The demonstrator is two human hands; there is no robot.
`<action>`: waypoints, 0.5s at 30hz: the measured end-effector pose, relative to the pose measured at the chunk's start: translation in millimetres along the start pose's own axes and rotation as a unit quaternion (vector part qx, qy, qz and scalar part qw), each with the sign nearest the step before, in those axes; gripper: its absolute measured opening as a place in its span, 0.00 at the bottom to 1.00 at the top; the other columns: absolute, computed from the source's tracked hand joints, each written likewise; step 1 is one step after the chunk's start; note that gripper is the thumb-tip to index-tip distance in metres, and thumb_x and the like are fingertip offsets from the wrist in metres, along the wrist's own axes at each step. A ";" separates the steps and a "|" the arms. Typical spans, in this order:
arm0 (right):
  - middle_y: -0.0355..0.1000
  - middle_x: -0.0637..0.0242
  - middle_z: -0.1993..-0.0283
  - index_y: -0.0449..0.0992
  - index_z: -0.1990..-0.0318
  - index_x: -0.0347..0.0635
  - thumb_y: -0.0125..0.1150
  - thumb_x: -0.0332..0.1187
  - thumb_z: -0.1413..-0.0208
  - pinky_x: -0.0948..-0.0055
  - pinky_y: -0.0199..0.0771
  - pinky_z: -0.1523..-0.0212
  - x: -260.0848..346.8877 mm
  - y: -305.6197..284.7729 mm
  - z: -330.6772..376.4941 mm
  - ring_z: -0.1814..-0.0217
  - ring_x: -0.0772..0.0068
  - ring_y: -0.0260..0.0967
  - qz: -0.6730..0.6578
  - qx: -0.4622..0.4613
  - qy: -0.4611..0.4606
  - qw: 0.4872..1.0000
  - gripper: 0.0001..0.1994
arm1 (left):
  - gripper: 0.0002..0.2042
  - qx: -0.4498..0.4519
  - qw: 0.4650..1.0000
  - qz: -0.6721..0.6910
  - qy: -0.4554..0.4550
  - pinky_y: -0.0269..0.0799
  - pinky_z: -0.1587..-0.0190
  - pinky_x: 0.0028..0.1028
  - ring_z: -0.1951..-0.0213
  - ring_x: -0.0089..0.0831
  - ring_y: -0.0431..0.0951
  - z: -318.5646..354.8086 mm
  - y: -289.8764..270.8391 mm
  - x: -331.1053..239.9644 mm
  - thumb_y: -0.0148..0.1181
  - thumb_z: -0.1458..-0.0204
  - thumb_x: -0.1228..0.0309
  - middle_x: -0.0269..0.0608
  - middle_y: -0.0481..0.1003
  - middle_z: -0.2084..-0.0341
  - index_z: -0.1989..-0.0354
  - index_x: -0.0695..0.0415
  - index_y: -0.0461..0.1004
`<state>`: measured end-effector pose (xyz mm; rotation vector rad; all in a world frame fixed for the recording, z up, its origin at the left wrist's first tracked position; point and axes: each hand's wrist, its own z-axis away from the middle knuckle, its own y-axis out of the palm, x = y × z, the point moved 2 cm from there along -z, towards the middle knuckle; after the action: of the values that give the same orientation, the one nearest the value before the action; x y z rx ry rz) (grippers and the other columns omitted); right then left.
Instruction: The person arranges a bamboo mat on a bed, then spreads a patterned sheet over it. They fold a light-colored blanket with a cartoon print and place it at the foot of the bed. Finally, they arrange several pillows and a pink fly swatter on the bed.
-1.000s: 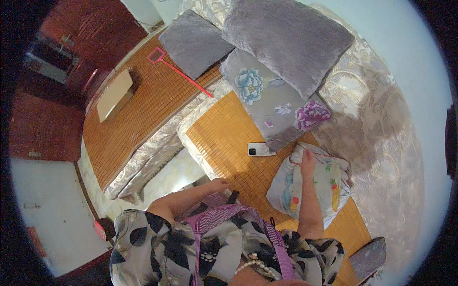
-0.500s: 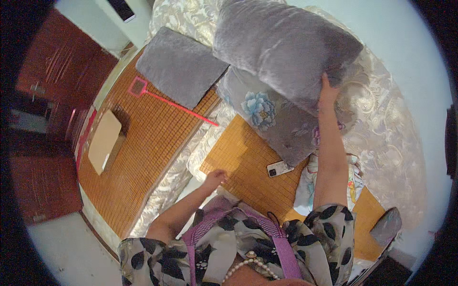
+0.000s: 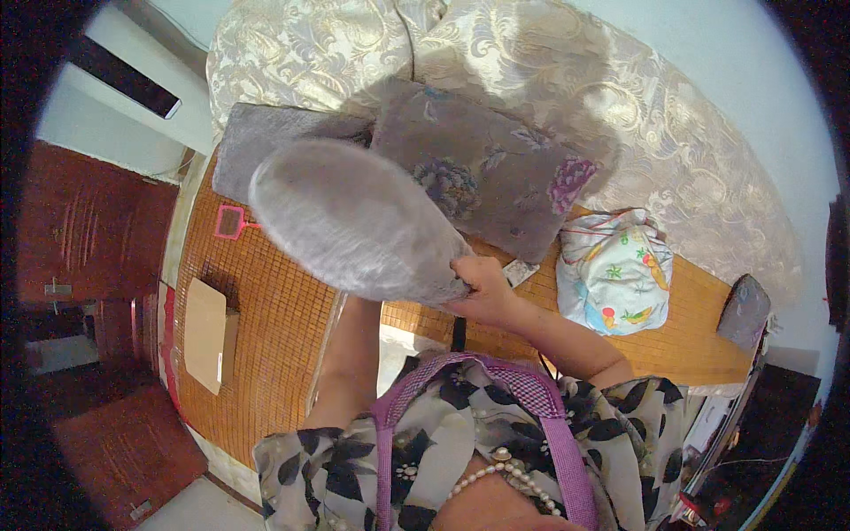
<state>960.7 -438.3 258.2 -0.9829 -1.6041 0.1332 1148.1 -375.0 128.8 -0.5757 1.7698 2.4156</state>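
- Right hand point(image 3: 482, 290): fingers gripping grey cushion point(image 3: 354, 221) at its lower right corner.
- Left hand: hidden behind grey cushion; cannot tell its grip.
- Grey cushion: held before the body, partly overlapping flowered cushion point(image 3: 496, 168) in view.

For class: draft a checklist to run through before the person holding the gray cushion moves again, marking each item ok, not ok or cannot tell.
1. Right hand gripping the gray cushion: ok, at its lower right end in the picture.
2. Left hand gripping too: cannot tell; the cushion hides it.
3. Right hand clear of the printed cloth bundle: ok, a gap shows.
4. Phone fully visible: not ok, only part shows.
5. Pink swatter fully visible: not ok, cushion covers its handle.
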 end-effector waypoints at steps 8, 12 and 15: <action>0.57 0.68 0.81 0.58 0.85 0.47 0.57 0.34 0.77 0.67 0.60 0.80 34.2 -80.7 36.1 0.77 0.62 0.62 0.086 0.111 -0.234 0.962 0.12 | 0.33 -0.064 0.987 -0.126 -0.072 0.60 0.48 0.40 0.46 0.44 0.60 66.6 18.6 69.8 0.50 0.54 0.47 0.45 0.56 0.45 0.43 0.55 0.53; 0.60 0.71 0.81 0.61 0.82 0.50 0.54 0.36 0.69 0.66 0.63 0.78 44.4 -156.8 31.3 0.75 0.63 0.64 0.190 0.112 -0.299 0.928 0.08 | 0.31 -0.038 0.968 -0.229 -0.092 0.61 0.48 0.38 0.47 0.44 0.61 57.4 51.0 87.4 0.49 0.53 0.48 0.45 0.58 0.46 0.44 0.54 0.55; 0.55 0.73 0.83 0.59 0.84 0.51 0.53 0.37 0.72 0.70 0.60 0.80 76.4 -204.9 29.6 0.77 0.67 0.61 0.267 0.117 -0.371 0.882 0.09 | 0.30 0.015 0.936 -0.338 -0.092 0.61 0.49 0.38 0.48 0.44 0.62 29.4 83.6 103.9 0.49 0.53 0.49 0.46 0.59 0.47 0.45 0.54 0.56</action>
<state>833.7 -507.2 425.0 -1.2390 -1.8753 1.1804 1020.4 -389.7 175.0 -0.7694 1.2497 1.8867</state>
